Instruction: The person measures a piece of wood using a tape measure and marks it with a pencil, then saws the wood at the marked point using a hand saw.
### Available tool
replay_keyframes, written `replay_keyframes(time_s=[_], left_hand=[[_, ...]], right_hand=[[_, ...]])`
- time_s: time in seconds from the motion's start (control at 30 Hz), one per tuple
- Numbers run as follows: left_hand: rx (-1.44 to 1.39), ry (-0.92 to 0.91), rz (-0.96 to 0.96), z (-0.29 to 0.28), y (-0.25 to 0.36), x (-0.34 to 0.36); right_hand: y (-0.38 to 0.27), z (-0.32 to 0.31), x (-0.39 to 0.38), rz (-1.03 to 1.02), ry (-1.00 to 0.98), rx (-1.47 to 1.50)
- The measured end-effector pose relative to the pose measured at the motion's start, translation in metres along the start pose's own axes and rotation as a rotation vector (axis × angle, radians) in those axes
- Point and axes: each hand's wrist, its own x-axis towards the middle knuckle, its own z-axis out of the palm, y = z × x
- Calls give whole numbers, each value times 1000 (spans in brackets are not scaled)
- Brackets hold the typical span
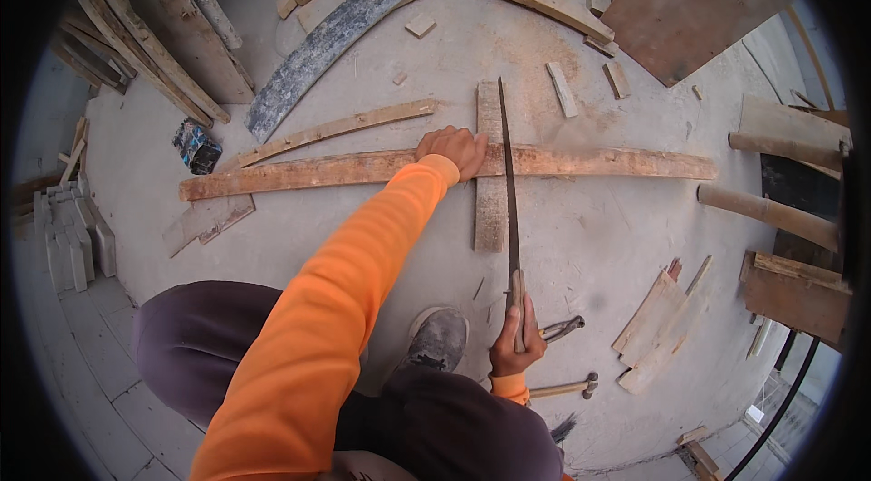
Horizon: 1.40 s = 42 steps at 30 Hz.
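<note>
A long reddish wooden beam lies left to right across a short board on the floor. My left hand is closed over the beam just left of where the two cross, pressing it down. In my right hand is the wooden handle of a handsaw, the fingers wrapped round it. The long dark blade points away from me and crosses the beam beside the short board. Whether the teeth have cut into the wood cannot be made out.
Pincers and a hammer lie by my right hand. Thin wood pieces are to the right, near a wooden bench. A grey plank and offcuts lie beyond the beam; boards lean at far left.
</note>
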Motion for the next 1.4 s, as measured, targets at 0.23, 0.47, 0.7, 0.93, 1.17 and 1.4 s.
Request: replay_keyframes(time_s=[0.23, 0.47, 0.7, 0.93, 1.17, 1.4], left_hand=[[-28, -50, -31, 0, 12, -1], [0, -30, -18, -1, -5, 2], [-4, -35, 3, 3, 7, 4], [8, -22, -24, 8, -17, -2], [-26, -139, -36, -3, 6, -4], [-6, -103, -8, 8, -7, -3]], right_hand=[[2, 4, 25, 65, -3, 18], [-11, 47, 52, -43, 1, 68], [8, -16, -16, 76, 6, -32], [-35, 67, 84, 78, -75, 99], [11, -33, -41, 227, -63, -42], [-13, 80, 110, -97, 5, 98]])
